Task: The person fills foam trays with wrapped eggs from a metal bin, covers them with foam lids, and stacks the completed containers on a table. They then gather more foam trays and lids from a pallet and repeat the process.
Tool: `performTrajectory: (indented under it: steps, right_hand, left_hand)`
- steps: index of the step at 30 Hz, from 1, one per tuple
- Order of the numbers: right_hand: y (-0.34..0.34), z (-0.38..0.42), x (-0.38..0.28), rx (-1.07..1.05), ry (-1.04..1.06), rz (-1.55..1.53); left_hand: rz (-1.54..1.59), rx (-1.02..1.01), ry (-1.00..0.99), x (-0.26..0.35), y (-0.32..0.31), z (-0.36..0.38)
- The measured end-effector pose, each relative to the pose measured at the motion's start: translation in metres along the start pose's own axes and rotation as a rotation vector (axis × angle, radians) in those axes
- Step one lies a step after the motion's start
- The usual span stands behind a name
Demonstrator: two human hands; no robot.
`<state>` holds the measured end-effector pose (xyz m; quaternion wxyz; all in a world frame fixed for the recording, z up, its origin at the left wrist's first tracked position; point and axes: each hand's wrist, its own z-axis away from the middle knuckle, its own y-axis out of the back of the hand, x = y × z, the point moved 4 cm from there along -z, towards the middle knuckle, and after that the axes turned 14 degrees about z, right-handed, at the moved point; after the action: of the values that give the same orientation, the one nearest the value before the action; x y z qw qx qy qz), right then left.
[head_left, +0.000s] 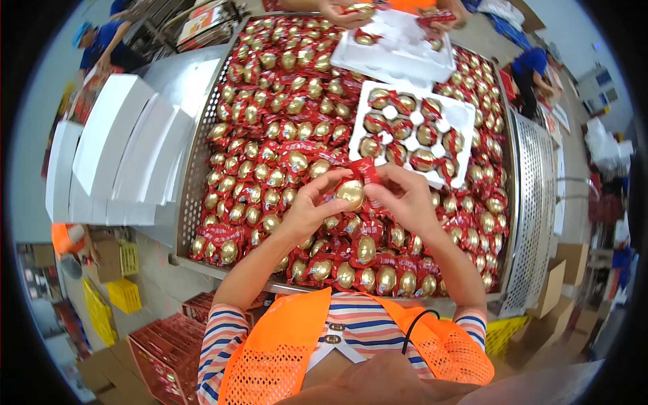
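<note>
Gold egg [349, 194] gripped in the left hand [307, 210], its red wrapper [364, 169] pinched by the right hand [408, 202], which is nearer the white foam tray [466, 125] lying ahead and rightward.

Left of my left hand [315, 208], I have room to skim above the wrapped eggs [236, 146] as far as the metal rim [194, 175]; a white foam stack [111, 135] stands beyond. Ahead of my right hand [407, 197], a foam tray [466, 128] and a co-worker's hands [343, 13] block me.
</note>
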<state>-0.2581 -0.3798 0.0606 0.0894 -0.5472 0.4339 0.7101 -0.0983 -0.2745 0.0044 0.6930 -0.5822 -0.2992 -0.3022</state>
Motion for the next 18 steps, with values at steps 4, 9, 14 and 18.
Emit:
performTrajectory:
  steps: [4, 9, 14, 18]
  right_hand:
    - [0.006, 0.020, 0.020, 0.022, -0.123, -0.532]
    - [0.008, 0.041, 0.021, 0.134, -0.117, -0.676]
    - [0.031, 0.070, 0.018, 0.452, 0.186, 0.330]
    - [0.050, 0.086, 0.051, 0.468, 0.117, 0.200]
  left_hand:
    - [0.491, -0.128, 0.215, -0.012, -0.019, 0.002]
    - [0.583, -0.103, 0.234, -0.031, -0.028, -0.005]
    - [0.159, -0.046, 0.180, -0.015, -0.050, -0.029]
    - [-0.056, -0.023, 0.080, 0.011, -0.080, -0.077]
